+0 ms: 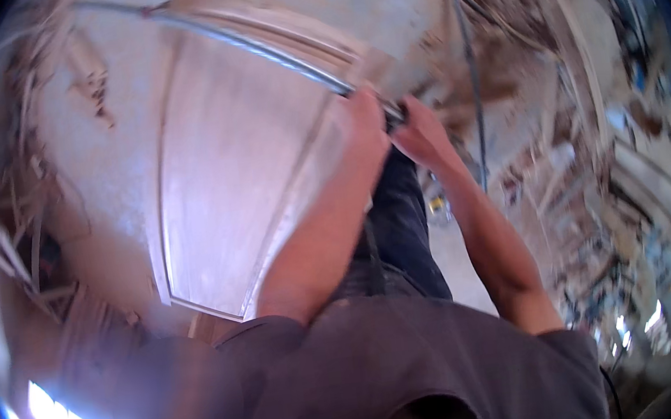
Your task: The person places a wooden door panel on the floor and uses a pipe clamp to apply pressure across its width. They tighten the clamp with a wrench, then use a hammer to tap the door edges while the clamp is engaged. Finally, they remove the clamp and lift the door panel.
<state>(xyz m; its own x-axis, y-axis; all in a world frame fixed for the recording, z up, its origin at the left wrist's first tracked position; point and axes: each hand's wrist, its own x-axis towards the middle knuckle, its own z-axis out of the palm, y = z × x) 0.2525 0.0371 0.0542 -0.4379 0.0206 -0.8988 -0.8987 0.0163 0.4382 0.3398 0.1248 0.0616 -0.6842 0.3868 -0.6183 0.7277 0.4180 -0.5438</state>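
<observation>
A long metal bar clamp (268, 49) lies slantwise over one end of a pale framed wooden panel (238, 154), which looks like a cabinet door. My left hand (363, 117) is closed round the bar near its right end. Close beside it, my right hand (421, 132) grips the dark end piece of the same clamp. Both hands are slightly blurred, and my fingers partly hide the clamp's end. Along the far edge of the panel runs a wooden rail (272, 20), beyond the bar.
Wood scraps (32, 236) are heaped at the left. On the right, a dark hose or cable (475, 86) crosses the dusty floor, with long wooden strips (581, 74) and more debris past it. A small yellow object (437, 205) lies near my right forearm.
</observation>
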